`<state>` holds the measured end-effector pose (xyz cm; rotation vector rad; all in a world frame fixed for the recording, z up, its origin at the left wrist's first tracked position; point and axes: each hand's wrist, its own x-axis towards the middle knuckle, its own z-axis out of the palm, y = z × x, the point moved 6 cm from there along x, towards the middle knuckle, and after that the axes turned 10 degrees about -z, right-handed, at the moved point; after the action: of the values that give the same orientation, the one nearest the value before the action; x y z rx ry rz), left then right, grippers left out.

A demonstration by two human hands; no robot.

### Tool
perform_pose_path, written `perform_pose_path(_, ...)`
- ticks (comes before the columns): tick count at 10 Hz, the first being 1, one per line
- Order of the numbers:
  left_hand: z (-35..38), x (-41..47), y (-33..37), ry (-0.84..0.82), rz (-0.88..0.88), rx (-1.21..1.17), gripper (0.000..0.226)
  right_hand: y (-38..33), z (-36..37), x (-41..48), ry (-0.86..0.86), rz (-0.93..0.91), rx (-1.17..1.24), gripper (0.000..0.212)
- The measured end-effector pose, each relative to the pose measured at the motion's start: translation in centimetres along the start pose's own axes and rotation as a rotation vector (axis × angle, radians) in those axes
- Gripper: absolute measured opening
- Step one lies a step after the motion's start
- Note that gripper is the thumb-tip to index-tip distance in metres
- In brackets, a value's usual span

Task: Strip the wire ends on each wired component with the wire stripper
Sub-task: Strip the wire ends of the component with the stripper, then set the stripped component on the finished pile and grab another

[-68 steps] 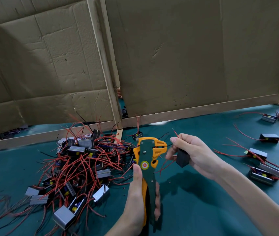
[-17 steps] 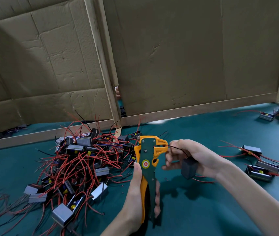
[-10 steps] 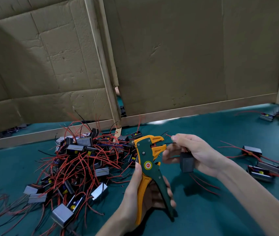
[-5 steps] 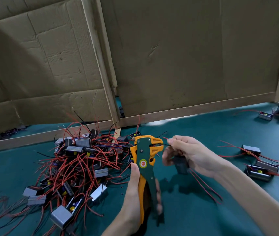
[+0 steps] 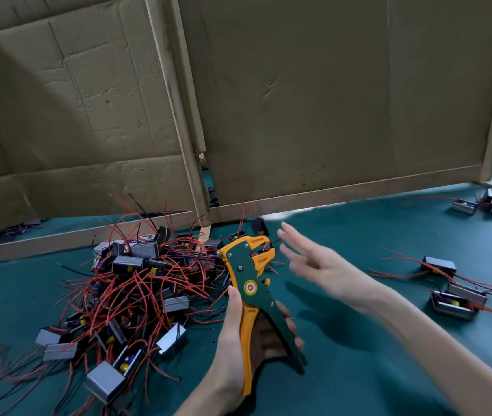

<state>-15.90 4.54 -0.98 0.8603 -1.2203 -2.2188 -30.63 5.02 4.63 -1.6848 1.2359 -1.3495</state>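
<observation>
The left hand [image 5: 232,334] grips the wire stripper [image 5: 249,274] above the counter [image 5: 358,355], handles spread. The right hand [image 5: 313,265], blurred, fingers straight, apparently empty, hovers beside the stripper's head. Wired components [image 5: 136,283] lie piled at left.

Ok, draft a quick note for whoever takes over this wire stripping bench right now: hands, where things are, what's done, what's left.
Left hand grips the wire stripper upright, its handles spread. Right hand is open and empty, blurred, beside the stripper's head.
The pile of wired components lies on the left of the green table. Three separate components lie on the right, and two more components lie at the far right.
Done: probably the ones on the right, though their wire ends are too small to check.
Left: the pile. No component is in hand, so pick one next.
</observation>
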Motion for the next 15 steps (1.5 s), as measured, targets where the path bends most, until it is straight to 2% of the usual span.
perform_pose_path(1,-0.2,0.1,0.0,-0.001,0.019,-0.017,0.093,0.2,-0.8,-0.1,0.065,0.029,-0.272,0.039)
perform_pose_path(2,-0.3,0.2,0.0,-0.004,0.017,-0.023,0.095,-1.2,-5.0,-0.5,0.411,-0.005,-0.610,0.014)
perform_pose_path(3,-0.3,0.4,0.1,-0.002,0.028,0.026,0.108,-1.3,-9.1,-1.8,0.473,0.223,-1.043,0.006)
perform_pose_path(4,-0.4,0.5,0.1,-0.010,0.044,0.033,0.112,-0.3,-12.9,-4.1,0.459,0.686,-1.347,0.021)
perform_pose_path(5,-0.5,0.5,0.1,-0.020,0.053,0.033,0.106,0.3,-15.1,-5.9,0.386,0.963,-1.387,0.035)
perform_pose_path(6,-0.5,0.5,0.1,-0.019,0.050,0.031,0.104,2.3,-16.5,-7.6,0.323,1.087,-1.242,0.038)
perform_pose_path(7,-0.5,0.5,0.2,-0.025,0.058,0.035,0.104,4.2,-16.8,-7.5,0.208,1.032,-1.250,0.034)
perform_pose_path(8,-0.4,0.5,0.2,-0.009,0.056,0.033,0.107,4.8,-16.5,-5.6,0.133,0.787,-1.288,0.026)
perform_pose_path(9,-0.2,0.4,0.3,0.001,0.056,0.037,0.109,4.3,-13.9,-3.1,0.060,0.434,-1.171,0.027)
perform_pose_path(10,-0.1,0.3,0.3,-0.002,0.051,0.024,0.109,3.2,-10.4,-1.8,0.037,0.232,-0.907,0.048)
perform_pose_path(11,0.0,0.2,0.3,-0.021,0.043,0.013,0.108,2.8,-8.0,-1.4,0.021,0.183,-0.615,0.060)
perform_pose_path(12,0.0,0.0,0.3,-0.016,0.038,0.009,0.110,2.0,-7.8,-1.2,0.192,0.111,-0.439,0.057)
perform_pose_path(13,0.2,-0.2,0.6,-0.017,0.041,0.025,0.108,1.3,-8.5,-1.2,0.361,0.028,-0.476,0.052)
perform_pose_path(14,0.4,-0.3,0.6,-0.025,0.047,0.002,0.098,1.3,-8.9,-1.3,0.441,0.004,-0.534,0.047)
perform_pose_path(15,0.4,-0.4,0.5,-0.031,0.025,0.008,0.093,2.9,-7.2,-0.6,0.226,0.073,-0.795,0.039)
